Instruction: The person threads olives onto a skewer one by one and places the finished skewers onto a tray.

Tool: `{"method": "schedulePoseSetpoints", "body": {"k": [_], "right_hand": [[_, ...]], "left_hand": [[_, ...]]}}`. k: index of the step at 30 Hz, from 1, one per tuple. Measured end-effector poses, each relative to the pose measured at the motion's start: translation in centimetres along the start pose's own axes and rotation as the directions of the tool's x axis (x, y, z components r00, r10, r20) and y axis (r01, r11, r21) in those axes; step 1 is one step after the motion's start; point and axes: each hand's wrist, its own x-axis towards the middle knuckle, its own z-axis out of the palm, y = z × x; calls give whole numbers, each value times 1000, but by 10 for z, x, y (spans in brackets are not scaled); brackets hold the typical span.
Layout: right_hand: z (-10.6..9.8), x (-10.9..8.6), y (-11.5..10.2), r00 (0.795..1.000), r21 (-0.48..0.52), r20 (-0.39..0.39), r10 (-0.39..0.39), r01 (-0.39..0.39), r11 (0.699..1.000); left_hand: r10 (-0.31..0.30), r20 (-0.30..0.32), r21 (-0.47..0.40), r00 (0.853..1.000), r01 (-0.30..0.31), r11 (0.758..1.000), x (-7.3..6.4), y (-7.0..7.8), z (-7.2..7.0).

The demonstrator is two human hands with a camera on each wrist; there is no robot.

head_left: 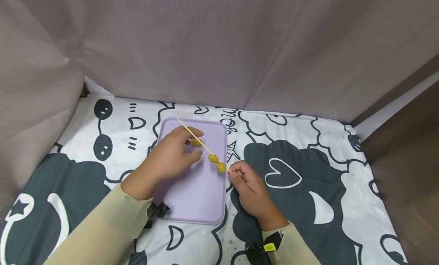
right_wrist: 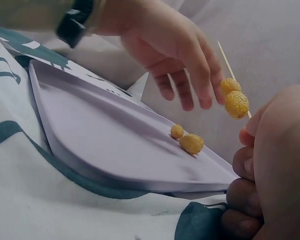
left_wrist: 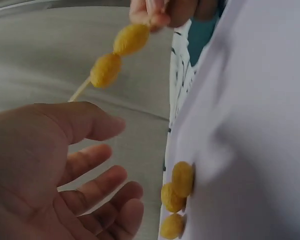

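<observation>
My right hand (head_left: 248, 189) pinches the lower end of a thin wooden skewer (head_left: 193, 135) between thumb and finger. Two yellow, wrinkled oval balls (head_left: 221, 167) are threaded on it, touching, near that grip; the bare rest slants up and left. My left hand (head_left: 173, 152) hovers over the lilac tray (head_left: 192, 196), fingers loosely bent and holding nothing. In the left wrist view, three loose yellow balls (left_wrist: 182, 179) lie close together on the tray below this hand. The head view shows one loose ball (head_left: 196, 142), partly behind the left fingers.
A white cloth with dark cartoon prints (head_left: 288, 170) lies under the tray. Greyish fabric (head_left: 219, 48) hangs behind it, and a brown panel (head_left: 408, 162) stands at the right. Both wrists wear dark straps with small devices.
</observation>
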Motion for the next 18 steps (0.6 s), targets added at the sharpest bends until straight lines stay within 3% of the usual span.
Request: {"method": "schedulePoseSetpoints", "body": {"k": [3, 8, 18], "right_hand": [[0, 0, 0, 1000, 13, 2, 4, -4, 1000], [0, 0, 0, 1000, 35, 16, 17, -17, 999], [-1, 0, -1, 999, 40, 13, 38, -38, 998]], "left_hand": [[43, 22, 88, 999, -45, 995, 14, -1, 1], [95, 32, 220, 995, -100, 970, 27, -12, 15], [34, 65, 272, 997, -50, 961, 31, -18, 30]]}}
